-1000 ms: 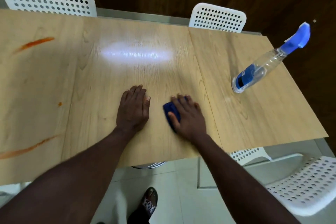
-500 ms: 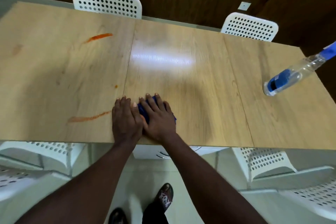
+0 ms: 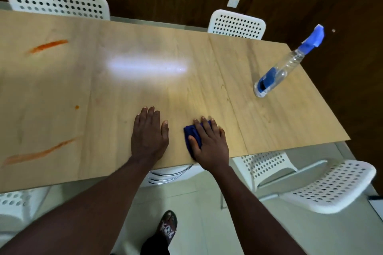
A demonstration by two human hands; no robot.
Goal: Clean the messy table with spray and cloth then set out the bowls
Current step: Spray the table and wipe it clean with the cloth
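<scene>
Both forearms were bare, with no sleeve reaching them. The left hand and right hand were bare as well, their fingernails cut short. One foot wore a slipper patterned in red, white and dark patches. A dark trouser leg met it.

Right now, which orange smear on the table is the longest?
The near smear, low on the left. It runs much longer than the short far streak and the tiny dot.
</scene>
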